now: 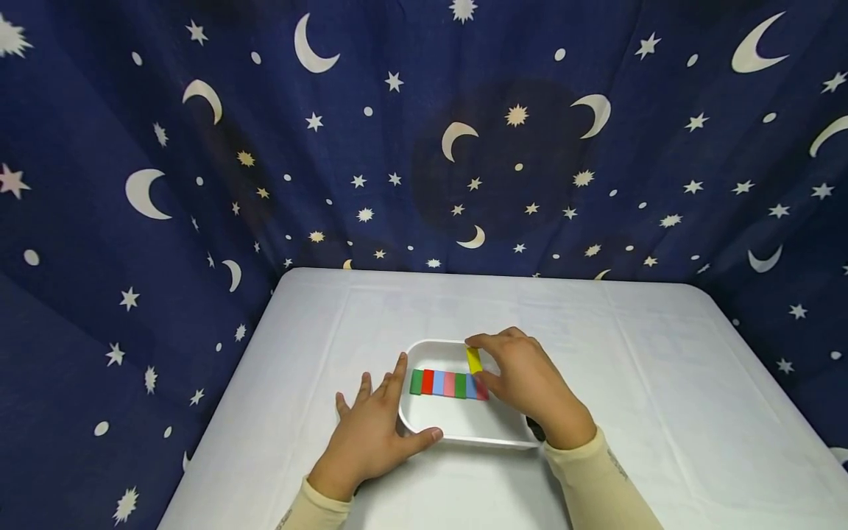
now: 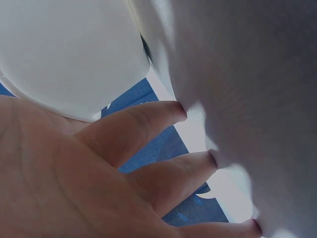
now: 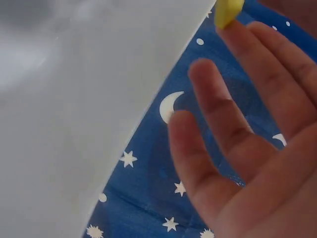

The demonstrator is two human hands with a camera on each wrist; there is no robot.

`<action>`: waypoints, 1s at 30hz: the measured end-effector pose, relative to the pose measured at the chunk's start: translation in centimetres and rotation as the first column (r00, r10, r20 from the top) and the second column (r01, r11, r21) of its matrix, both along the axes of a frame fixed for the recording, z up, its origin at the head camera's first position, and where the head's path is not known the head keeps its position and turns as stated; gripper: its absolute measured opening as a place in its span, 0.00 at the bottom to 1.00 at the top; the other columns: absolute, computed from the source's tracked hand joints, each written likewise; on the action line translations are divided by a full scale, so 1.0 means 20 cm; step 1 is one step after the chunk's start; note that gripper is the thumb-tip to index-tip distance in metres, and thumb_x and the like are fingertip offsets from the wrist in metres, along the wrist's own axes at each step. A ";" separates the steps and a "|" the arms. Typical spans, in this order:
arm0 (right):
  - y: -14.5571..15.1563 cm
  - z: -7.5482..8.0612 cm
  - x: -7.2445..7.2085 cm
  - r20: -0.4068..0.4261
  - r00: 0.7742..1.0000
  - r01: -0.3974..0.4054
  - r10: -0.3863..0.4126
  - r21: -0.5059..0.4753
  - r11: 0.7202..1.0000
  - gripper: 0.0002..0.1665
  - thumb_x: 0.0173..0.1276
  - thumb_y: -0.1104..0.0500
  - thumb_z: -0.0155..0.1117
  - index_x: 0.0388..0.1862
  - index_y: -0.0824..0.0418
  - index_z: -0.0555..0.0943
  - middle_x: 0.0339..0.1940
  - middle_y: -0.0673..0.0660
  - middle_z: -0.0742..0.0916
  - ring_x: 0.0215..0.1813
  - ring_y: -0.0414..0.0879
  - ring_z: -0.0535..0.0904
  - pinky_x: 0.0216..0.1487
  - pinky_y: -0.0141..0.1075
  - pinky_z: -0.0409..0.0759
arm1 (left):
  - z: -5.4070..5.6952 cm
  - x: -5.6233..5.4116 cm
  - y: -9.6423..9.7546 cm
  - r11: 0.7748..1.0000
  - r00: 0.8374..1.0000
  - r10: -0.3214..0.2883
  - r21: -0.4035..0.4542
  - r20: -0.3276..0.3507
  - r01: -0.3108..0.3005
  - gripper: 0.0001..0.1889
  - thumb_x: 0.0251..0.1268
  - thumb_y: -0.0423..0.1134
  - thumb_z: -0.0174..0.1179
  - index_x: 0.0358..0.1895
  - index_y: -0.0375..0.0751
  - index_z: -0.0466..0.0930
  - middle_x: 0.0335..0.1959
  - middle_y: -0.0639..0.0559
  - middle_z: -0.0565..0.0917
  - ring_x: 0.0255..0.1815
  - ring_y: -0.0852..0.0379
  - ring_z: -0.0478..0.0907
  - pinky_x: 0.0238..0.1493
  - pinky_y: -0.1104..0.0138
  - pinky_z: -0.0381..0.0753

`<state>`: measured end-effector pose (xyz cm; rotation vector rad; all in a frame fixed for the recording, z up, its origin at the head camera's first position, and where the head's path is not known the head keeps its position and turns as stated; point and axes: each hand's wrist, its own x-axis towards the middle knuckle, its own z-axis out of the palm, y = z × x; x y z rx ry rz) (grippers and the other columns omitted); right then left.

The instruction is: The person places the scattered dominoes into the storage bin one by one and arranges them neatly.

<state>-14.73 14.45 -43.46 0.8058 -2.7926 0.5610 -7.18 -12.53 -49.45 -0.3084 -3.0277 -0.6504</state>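
A white tray [image 1: 464,428] with raised walls and rounded corners stands on the table. Inside it, a row of coloured rectangular tiles [image 1: 439,383] lies side by side: green, red, blue, pink, green, blue and a reddish one at the right end. My right hand [image 1: 526,375] is over the tray's right part and pinches a yellow tile [image 1: 473,360] between thumb and fingers, just above the row's right end. In the right wrist view that yellow tile [image 3: 228,12] shows at the fingertips. My left hand [image 1: 371,430] rests with spread, straight fingers against the tray's left wall.
A white cloth-covered table [image 1: 649,383] surrounds the tray. Behind it and to both sides hangs a dark blue curtain [image 1: 424,147] with moons and stars.
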 end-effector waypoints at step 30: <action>0.01 -0.09 -0.01 0.243 0.965 0.059 -0.097 0.159 0.986 0.29 0.49 0.72 0.81 0.53 0.63 0.87 0.40 0.52 0.89 0.44 0.47 0.82 0.53 0.48 0.82 | -0.01 -0.01 0.00 1.000 1.000 0.003 -0.003 0.003 -0.003 0.65 0.51 0.88 0.54 0.88 0.63 0.37 0.77 0.50 0.73 0.77 0.23 0.61 0.59 0.15 0.51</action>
